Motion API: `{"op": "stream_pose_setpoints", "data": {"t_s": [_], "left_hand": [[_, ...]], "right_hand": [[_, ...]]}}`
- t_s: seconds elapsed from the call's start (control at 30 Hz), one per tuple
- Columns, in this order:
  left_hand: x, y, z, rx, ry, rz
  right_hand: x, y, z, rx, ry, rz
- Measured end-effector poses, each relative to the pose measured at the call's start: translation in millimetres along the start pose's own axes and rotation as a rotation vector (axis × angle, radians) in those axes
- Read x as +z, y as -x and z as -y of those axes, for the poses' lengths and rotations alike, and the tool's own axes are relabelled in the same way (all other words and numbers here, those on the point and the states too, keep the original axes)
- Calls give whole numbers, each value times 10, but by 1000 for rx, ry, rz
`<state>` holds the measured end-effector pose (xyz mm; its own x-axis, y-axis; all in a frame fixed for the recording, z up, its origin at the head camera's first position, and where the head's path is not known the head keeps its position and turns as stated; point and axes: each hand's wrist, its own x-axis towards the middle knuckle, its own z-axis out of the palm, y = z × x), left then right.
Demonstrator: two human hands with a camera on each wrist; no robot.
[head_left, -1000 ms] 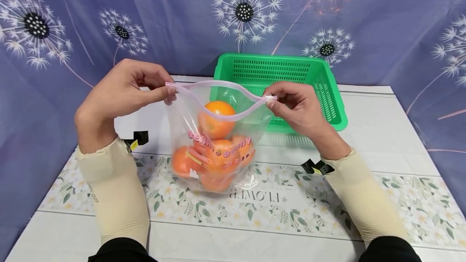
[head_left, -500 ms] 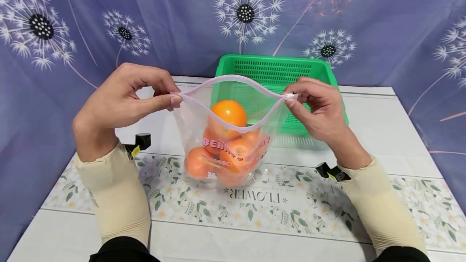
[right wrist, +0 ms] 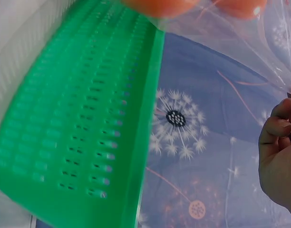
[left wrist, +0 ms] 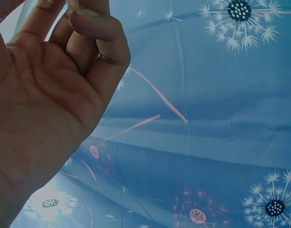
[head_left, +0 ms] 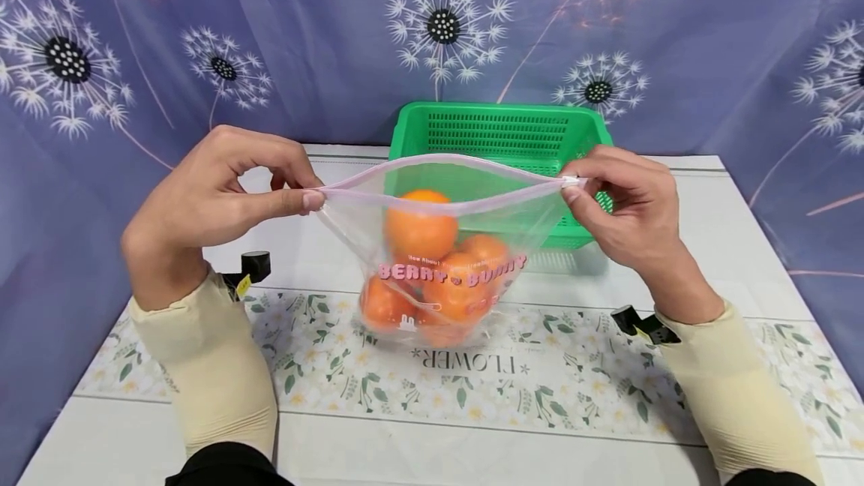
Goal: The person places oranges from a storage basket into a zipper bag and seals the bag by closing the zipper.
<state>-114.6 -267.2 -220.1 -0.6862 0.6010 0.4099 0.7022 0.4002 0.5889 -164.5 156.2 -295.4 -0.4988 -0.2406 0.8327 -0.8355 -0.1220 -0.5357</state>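
Observation:
A clear zip bag (head_left: 466, 238) with a pale pink zip strip and "Berry Bunny" lettering stands on the table, several oranges (head_left: 421, 225) inside it. At the bag's left top corner my left hand (head_left: 216, 190) pinches the strip between thumb and fingers. My right hand (head_left: 631, 208) pinches the opposite corner, at the small white slider (head_left: 571, 181). Between the two hands the mouth gapes a little, its front and back edges apart. In the left wrist view the left palm (left wrist: 45, 99) shows, other fingers curled; the bag is barely visible there.
A green slotted basket (head_left: 496, 111) stands behind the bag, against the purple dandelion-print cloth (head_left: 324, 36). The table (head_left: 472, 441) bears a floral-print band. Small black wrist devices sit on both sleeves.
My right hand has moved right with its corner, and my left hand slightly down. The bag's mouth is stretched wider sideways and narrower front to back; the bag has shifted right.

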Motion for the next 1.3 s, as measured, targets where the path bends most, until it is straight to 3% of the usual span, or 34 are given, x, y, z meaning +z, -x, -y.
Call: {"op": "stream_pose_setpoints", "data": {"t_s": [0.23, 0.5, 0.67, 0.77, 0.87, 1.03, 1.13, 1.3], "left_hand": [[-12, 32, 97, -7, 21, 24], [-22, 45, 80, -29, -14, 141], [-53, 67, 65, -80, -27, 231], [-46, 68, 65, -97, -44, 247], [-29, 63, 43, -142, -71, 250], [9, 56, -35, -301, -143, 281], [50, 36, -80, -319, -186, 252], [198, -60, -192, -179, -227, 74]], "right_hand": [[-129, 15, 0, 22, 56, 53], [-203, 46, -109, 20, 78, 179], [-244, 35, -108, 10, 67, 213], [-254, 36, -118, 18, 25, 215], [-255, 46, -133, 24, -22, 209], [-257, 65, -162, 33, -25, 207], [-260, 72, -171, 53, -9, 208], [-261, 75, -177, 75, -5, 200]]}}
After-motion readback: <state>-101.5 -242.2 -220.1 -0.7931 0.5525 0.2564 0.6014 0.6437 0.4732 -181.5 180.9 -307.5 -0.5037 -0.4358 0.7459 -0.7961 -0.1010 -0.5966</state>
